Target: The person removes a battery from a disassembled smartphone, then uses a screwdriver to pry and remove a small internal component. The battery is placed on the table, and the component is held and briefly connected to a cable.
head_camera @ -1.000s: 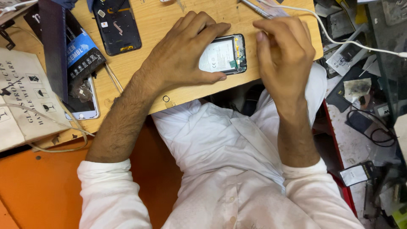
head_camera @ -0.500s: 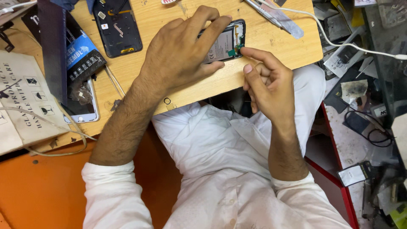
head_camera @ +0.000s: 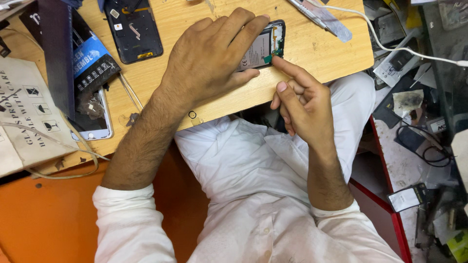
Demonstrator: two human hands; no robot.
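An opened phone (head_camera: 265, 46) with its back off lies on a wooden board (head_camera: 312, 53), battery and a small green part showing. My left hand (head_camera: 214, 53) lies flat over the phone's left part and presses it down, fingers spread across it. My right hand (head_camera: 302, 102) is just below and right of the phone, its index finger stretched out with the tip touching the green part at the phone's lower edge; its other fingers are curled.
A black phone back panel (head_camera: 136, 31) lies on the board's upper left. A dark box with a blue label (head_camera: 83, 63), a white phone (head_camera: 95, 124) and a printed paper bag (head_camera: 24, 112) sit left. Metal tweezers (head_camera: 321, 17) and a white cable (head_camera: 390, 46) lie upper right beside cluttered parts.
My right hand dropped from beside the phone down to its lower edge, index finger now pointing at the green part. The phone's inner side now faces up under my left hand.
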